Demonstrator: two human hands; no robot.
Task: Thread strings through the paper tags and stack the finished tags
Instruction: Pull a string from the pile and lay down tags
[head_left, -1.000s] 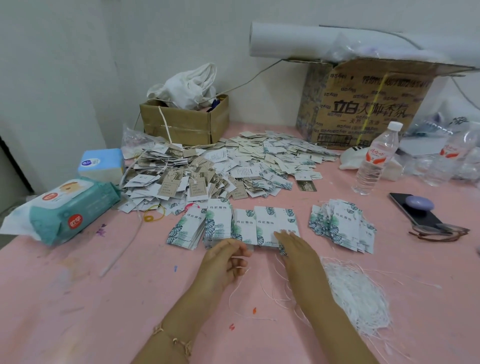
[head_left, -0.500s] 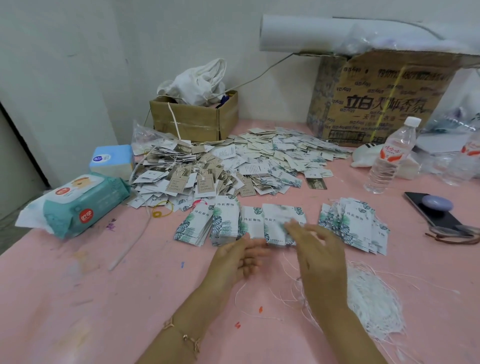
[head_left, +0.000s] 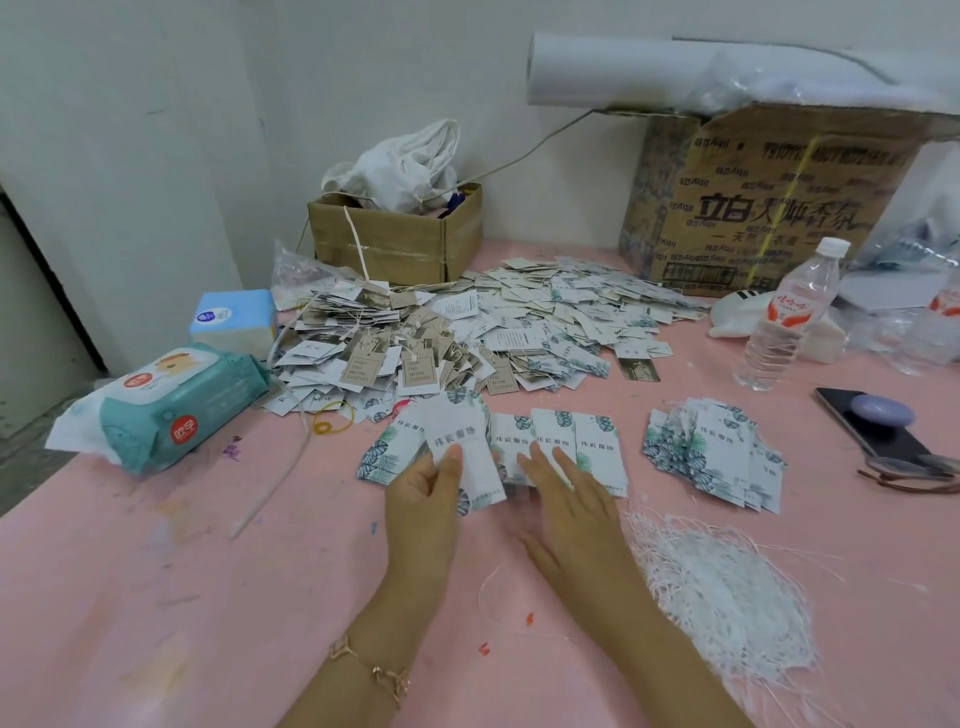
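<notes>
Left hand takes one tag, right hand steadies the row.

My left hand (head_left: 421, 499) pinches one paper tag (head_left: 460, 441), thumb on its face, tilted over the left end of the row of tags (head_left: 597, 447) in the middle of the table (head_left: 156, 571). My right hand (head_left: 571, 509) lies flat on that row, fingers straight, gripping nothing. To do this well, I would keep the row pressed so only one tag comes away, then bring it toward the pile of strings (head_left: 727, 592) near the front right. Free room is along the front edge. The heap of strung tags (head_left: 415, 353) fills the back, and a phone (head_left: 872, 426) lies at the right edge.
</notes>
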